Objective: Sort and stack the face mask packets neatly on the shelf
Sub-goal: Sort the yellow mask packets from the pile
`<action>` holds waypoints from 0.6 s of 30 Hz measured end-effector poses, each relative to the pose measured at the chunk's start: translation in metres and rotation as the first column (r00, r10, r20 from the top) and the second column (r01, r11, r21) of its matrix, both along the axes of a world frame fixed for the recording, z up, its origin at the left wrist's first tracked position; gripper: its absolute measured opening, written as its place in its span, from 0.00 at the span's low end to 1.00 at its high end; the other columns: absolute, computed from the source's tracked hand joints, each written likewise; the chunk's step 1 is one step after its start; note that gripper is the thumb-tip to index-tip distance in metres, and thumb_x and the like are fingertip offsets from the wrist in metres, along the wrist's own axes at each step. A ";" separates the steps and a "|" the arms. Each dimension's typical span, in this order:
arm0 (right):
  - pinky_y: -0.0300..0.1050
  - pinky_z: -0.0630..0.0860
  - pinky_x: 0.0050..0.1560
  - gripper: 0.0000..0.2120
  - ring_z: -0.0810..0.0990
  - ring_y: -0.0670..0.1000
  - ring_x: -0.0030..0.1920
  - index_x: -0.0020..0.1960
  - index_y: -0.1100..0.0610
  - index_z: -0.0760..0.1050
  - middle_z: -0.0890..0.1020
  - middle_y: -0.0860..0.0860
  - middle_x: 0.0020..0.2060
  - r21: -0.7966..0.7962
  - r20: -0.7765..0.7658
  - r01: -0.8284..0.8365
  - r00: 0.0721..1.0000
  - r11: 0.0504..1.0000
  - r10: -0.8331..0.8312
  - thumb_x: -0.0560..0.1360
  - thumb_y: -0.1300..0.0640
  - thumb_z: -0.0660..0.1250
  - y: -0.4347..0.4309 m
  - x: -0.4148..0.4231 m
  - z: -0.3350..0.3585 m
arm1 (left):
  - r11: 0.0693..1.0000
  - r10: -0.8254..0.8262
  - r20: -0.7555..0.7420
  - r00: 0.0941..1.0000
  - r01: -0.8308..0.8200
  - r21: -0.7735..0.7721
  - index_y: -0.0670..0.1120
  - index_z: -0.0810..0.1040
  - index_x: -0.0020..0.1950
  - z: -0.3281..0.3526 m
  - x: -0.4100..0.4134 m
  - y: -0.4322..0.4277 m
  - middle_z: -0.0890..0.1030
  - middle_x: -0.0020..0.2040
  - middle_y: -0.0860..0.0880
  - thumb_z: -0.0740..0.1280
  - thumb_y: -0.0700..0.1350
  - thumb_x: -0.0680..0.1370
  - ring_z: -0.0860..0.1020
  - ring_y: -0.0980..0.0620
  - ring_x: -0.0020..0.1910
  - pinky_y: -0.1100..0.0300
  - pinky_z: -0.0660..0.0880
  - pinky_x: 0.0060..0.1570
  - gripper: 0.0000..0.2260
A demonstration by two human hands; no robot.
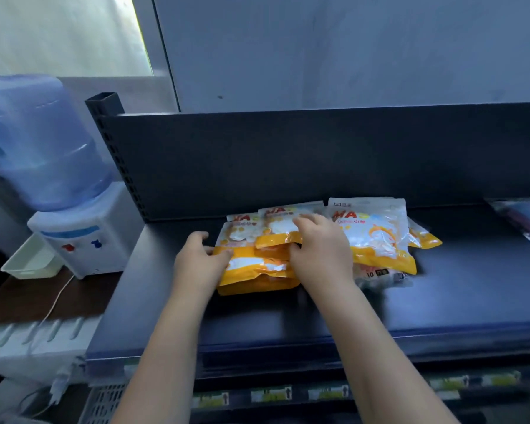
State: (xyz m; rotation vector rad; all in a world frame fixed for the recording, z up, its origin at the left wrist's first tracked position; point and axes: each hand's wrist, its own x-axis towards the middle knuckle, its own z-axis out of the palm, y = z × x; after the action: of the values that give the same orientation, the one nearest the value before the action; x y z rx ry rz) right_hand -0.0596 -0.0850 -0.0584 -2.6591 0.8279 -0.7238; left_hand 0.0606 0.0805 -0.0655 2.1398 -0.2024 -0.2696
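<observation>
Face mask packets (254,272) sit stacked at back-centre of the dark shelf (441,301), w/ a looser fanned pile (380,240) just beside on the right. Left hand (201,260) grips the stack's left edge, fingers curled; right hand (318,255) lies over the top packet (276,228), thumb tucked under its front edge. Packets look light, floppy, glossy film, so prob slippery; best held by the edges, squaring from both sides

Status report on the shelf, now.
Left hand grips packet stack side. Right hand holds top packet. Loose pile close right, not blocking.
</observation>
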 end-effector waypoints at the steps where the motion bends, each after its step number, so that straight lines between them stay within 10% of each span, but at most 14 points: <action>1: 0.56 0.79 0.51 0.12 0.82 0.63 0.50 0.53 0.58 0.85 0.86 0.56 0.48 -0.021 0.036 0.021 0.999 1.000 -0.020 0.71 0.62 0.70 0.000 0.002 -0.001 | 0.997 0.020 -0.025 0.999 -0.022 -0.077 0.46 0.71 0.74 -0.002 0.004 0.001 0.83 0.53 0.50 0.77 0.45 0.74 0.82 0.48 0.51 0.50 0.81 0.51 0.30; 7: 0.54 0.79 0.40 0.05 0.84 0.57 0.38 0.46 0.53 0.87 0.86 0.50 0.37 -0.207 0.379 -0.042 0.918 0.977 0.120 0.73 0.57 0.73 -0.003 0.003 0.006 | 0.819 -0.003 -0.368 0.930 -0.209 -0.535 0.40 0.78 0.66 0.006 0.025 0.009 0.85 0.49 0.41 0.69 0.30 0.74 0.84 0.46 0.44 0.49 0.83 0.44 0.21; 11: 0.53 0.79 0.43 0.09 0.85 0.49 0.41 0.47 0.53 0.87 0.87 0.46 0.40 -0.108 0.438 -0.247 0.858 0.963 0.269 0.76 0.50 0.70 0.014 0.005 0.020 | 0.834 -0.167 -0.402 0.900 -0.088 -0.545 0.39 0.83 0.57 0.017 0.031 0.026 0.86 0.44 0.41 0.62 0.27 0.73 0.83 0.45 0.43 0.54 0.83 0.37 0.18; 18: 0.45 0.65 0.33 0.26 0.77 0.48 0.37 0.32 0.51 0.76 0.77 0.47 0.31 0.146 -0.019 -0.161 0.986 0.976 0.166 0.80 0.36 0.61 0.039 0.020 0.011 | 0.803 -0.229 -0.441 0.868 -0.088 -0.589 0.41 0.78 0.65 0.004 0.036 0.045 0.84 0.58 0.37 0.58 0.27 0.72 0.83 0.39 0.53 0.47 0.83 0.45 0.24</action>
State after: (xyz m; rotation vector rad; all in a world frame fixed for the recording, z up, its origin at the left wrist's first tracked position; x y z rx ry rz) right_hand -0.0400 -0.0458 -0.0473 -2.5764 0.6332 -0.5612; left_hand 0.0963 0.1259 -0.0615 1.3745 -0.0538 -0.6970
